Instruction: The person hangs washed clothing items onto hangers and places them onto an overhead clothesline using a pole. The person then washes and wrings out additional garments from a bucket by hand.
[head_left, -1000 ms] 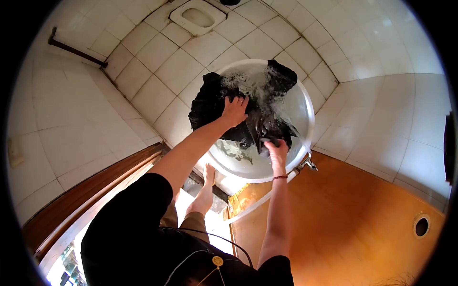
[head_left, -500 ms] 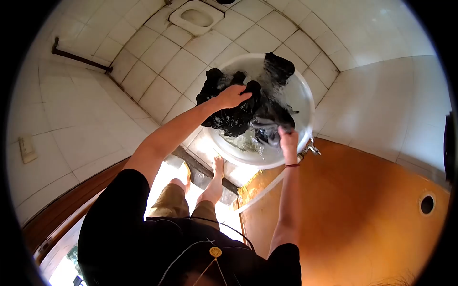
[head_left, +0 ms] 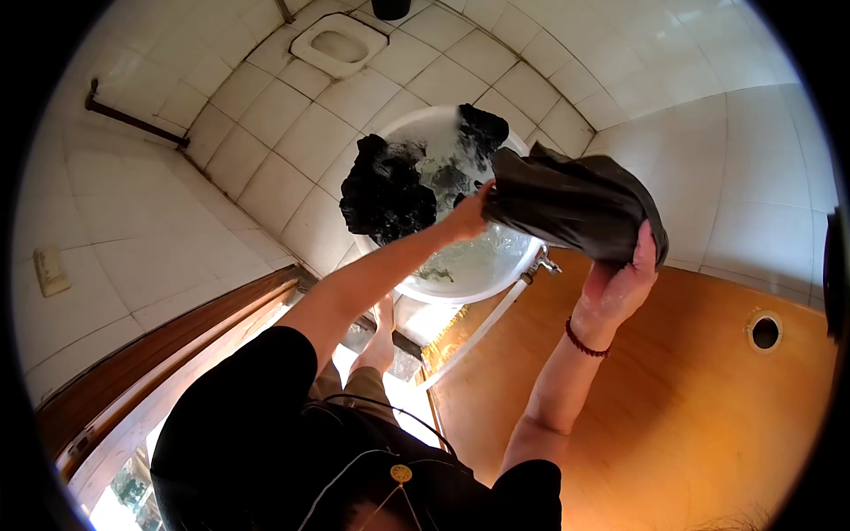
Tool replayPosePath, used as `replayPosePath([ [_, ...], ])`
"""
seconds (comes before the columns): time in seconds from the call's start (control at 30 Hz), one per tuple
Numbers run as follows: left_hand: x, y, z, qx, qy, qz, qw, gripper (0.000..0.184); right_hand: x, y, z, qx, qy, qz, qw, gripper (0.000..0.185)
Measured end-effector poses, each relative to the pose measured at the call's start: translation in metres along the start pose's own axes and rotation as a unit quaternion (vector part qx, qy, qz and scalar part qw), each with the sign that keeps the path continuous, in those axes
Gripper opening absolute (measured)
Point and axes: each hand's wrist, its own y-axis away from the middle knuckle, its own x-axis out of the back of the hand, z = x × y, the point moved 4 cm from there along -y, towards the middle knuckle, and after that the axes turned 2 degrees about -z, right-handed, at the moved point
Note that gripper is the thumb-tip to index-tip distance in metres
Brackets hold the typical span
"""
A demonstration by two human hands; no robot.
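A wet dark garment (head_left: 571, 199), whose kind I cannot tell, is stretched out above the right side of a round white basin (head_left: 491, 281). My left hand (head_left: 469, 217) is closed on its left end. At the lower right end, my right hand (head_left: 627, 270) grips the edge with the thumb up against the cloth. More black clothing (head_left: 385, 190) lies bunched in the water at the basin's left side. Another black piece (head_left: 482, 131) hangs over the far rim.
A metal tap (head_left: 547, 261) with a pale hose (head_left: 482, 341) sits by the basin's near right side. An orange-brown panel (head_left: 549, 380) with a round hole fills the lower right. A squat toilet (head_left: 339, 44) and a black bucket (head_left: 390, 8) are at the back of the tiled floor.
Both hands have lifted one dark garment out of the water and carried it up and right, pulling it wide between them. The bunched black clothing stays in the basin.
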Motion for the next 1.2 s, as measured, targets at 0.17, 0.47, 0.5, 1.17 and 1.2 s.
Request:
replayPosePath([
  [0.17,0.059,0.015,-0.004,-0.099,-0.264,0.026,0.959,0.051,0.094,-0.031,0.031,0.045,0.087,0.115,0.989,0.021],
  [0.47,0.133,0.034,0.02,-0.002,-0.314,0.078,0.946,0.028,0.184,-0.056,0.168,-0.053,0.264,0.133,0.954,0.021],
  [0.5,0.136,0.03,0.01,-0.009,-0.353,0.093,0.931,0.028,0.189,-0.059,0.175,-0.056,0.263,0.136,0.953,0.021],
  [1.17,0.026,-0.01,-0.194,0.145,-0.531,-0.232,0.802,0.042,0.182,-0.019,0.476,-0.052,0.858,-0.34,0.381,0.067],
  [1.2,0.025,-0.01,-0.192,0.142,-0.506,-0.253,0.813,0.036,0.187,-0.023,0.475,-0.085,0.854,-0.352,0.372,0.059],
])
